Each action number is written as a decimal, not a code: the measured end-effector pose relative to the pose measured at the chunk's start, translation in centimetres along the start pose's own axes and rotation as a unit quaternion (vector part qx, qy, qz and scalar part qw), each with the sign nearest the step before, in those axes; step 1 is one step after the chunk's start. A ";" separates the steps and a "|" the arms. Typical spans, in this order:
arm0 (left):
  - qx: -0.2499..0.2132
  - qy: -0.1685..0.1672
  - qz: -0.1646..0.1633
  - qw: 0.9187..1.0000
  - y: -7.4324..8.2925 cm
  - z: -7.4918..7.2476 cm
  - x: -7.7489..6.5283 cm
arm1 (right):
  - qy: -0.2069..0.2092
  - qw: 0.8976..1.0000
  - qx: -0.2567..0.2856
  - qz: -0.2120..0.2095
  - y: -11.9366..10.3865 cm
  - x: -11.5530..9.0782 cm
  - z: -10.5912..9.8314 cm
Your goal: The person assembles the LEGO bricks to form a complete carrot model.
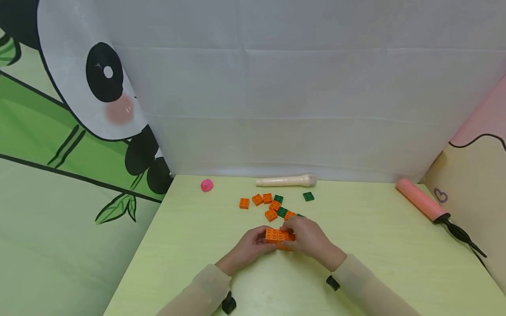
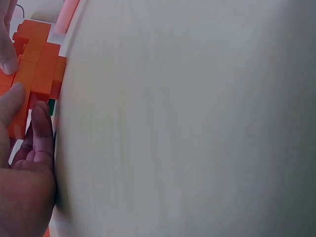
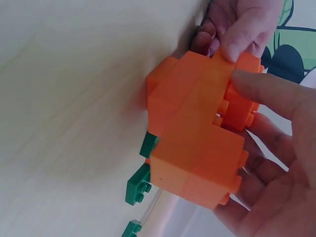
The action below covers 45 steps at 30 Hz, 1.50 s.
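An orange toy-brick assembly (image 1: 276, 237), several bricks stacked in steps, is held between both hands over the near middle of the table. My left hand (image 1: 253, 243) grips its left end, thumb on the near side and fingers behind. On the right, my right hand (image 1: 310, 237) pinches an orange brick (image 3: 242, 101) of the upper layer, with its thumb in front and fingers behind. The left wrist view shows the assembly's stepped side (image 2: 37, 74), with the left thumb pressed on it. Studs on the far side are partly hidden by the right fingers.
Beyond the hands lie loose orange bricks (image 1: 257, 199) and green bricks (image 1: 309, 196). A pale microphone-shaped stick (image 1: 285, 181) and a small pink round piece (image 1: 207, 185) sit near the back edge. A pink hand pump (image 1: 422, 199) lies at the right by the wall.
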State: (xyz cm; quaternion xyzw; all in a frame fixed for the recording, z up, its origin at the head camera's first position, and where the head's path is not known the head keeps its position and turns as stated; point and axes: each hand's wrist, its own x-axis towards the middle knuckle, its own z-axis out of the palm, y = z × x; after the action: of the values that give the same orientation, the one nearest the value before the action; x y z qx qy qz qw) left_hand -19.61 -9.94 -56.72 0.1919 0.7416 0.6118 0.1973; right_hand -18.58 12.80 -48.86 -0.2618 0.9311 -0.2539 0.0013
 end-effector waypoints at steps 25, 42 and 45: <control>0.004 -0.004 0.005 1.000 0.1 -0.1 0.1 | -0.038 0.998 0.049 -0.010 1.6 -0.1 -0.4; 0.013 0.009 -0.021 1.000 0.6 0.2 -0.1 | 0.000 0.994 0.059 0.095 6.2 2.7 -1.1; 0.014 0.010 -0.023 1.000 0.4 0.2 -0.1 | -0.015 0.993 0.056 0.098 6.5 3.2 -0.7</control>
State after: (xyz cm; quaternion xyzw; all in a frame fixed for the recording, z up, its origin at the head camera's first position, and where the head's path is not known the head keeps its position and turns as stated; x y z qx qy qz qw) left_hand -19.43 -9.71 -56.40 0.1715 0.7559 0.5987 0.2017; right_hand -24.58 16.38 -50.95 -0.1722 0.9367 -0.3000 0.0549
